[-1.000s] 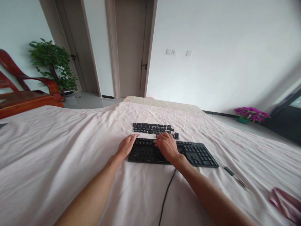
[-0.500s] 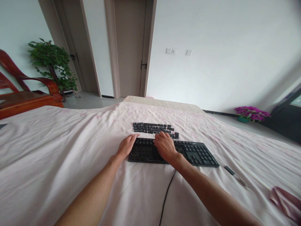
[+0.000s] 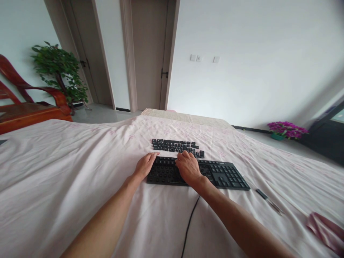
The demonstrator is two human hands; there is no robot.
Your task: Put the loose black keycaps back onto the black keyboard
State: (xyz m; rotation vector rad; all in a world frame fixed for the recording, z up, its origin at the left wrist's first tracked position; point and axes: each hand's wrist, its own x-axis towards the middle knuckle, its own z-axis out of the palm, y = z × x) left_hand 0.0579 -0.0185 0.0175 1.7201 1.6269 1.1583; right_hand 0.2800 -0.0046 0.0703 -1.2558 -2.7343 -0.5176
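Note:
A black computer keyboard (image 3: 172, 175) lies on the cloth, with many keycaps off its left and middle part, where dark key sockets show. At its left end, my left hand (image 3: 146, 166) grips the edge, thumb side toward the far corner. My right hand (image 3: 189, 167) is over the upper rows with fingers bent together in a pinch; what is between the fingertips is hidden. Just beyond the keyboard, loose black keycaps (image 3: 172, 146) lie in rows. The number pad (image 3: 229, 174) at the right end still carries keys.
A keycap puller with a dark handle and thin wires (image 3: 262, 194) lies right of the keyboard. The keyboard's cable (image 3: 190, 225) runs toward me between my arms. A pink cloth (image 3: 324, 229) is at the lower right. The pale bedspread (image 3: 88, 172) has soft folds.

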